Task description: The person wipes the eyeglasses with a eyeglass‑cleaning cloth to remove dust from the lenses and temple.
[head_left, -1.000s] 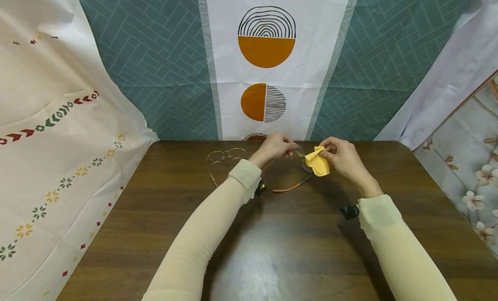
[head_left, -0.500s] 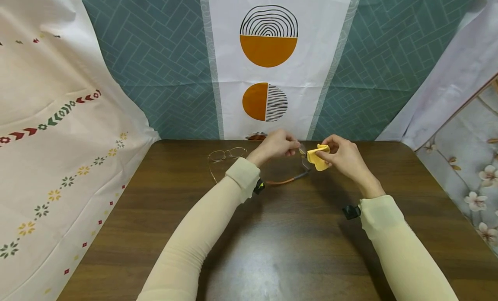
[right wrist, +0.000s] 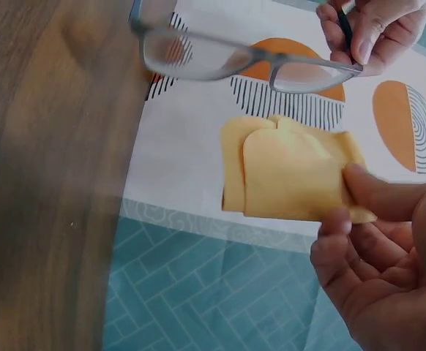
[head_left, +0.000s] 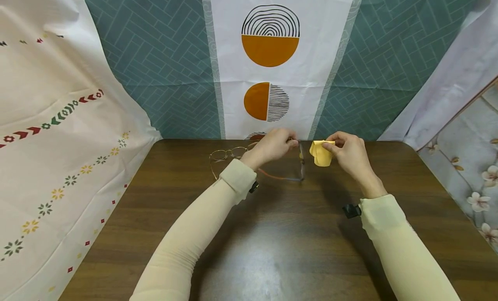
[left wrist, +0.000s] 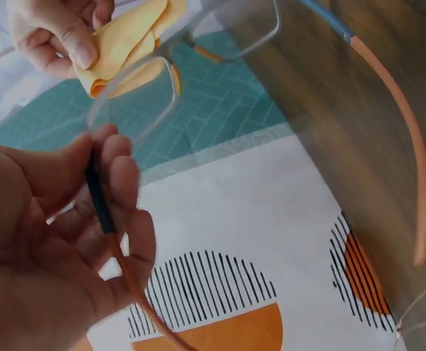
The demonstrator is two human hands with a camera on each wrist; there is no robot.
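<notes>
Pinching the gray glasses [right wrist: 264, 55] btwn thumb & finger, the L hand [head_left: 274, 145] has them by the corner where one side arm meets the frame. That arm is dark near the corner, then orange, & goes down past the other bent fingers. The other side arm, blue then orange, sticks out on the far side of the frame. You can see thru both lenses. The glasses are in front of the R hand [head_left: 350, 152], near the back edge of the brown tabletop [head_left: 272, 232]. The R hand is holding too: thumb & fingers pinch a yellow cloth [right wrist: 293, 172] near one corner. The cloth is folded in layers w/ a round edge & hangs just beside the glasses, w/ a small gap btwn them in the head view. A 2nd pair, thin gold glasses [head_left: 228, 152], sits on the tabletop to the left, close to the L hand & part hidden by the L arm. Both arms have pale sleeves [head_left: 198, 232]. Behind the tabletop hangs a green cloth [head_left: 167, 67] w/ a white strip [head_left: 229, 46] down the mid, w/ orange & black-line circles on it.
</notes>
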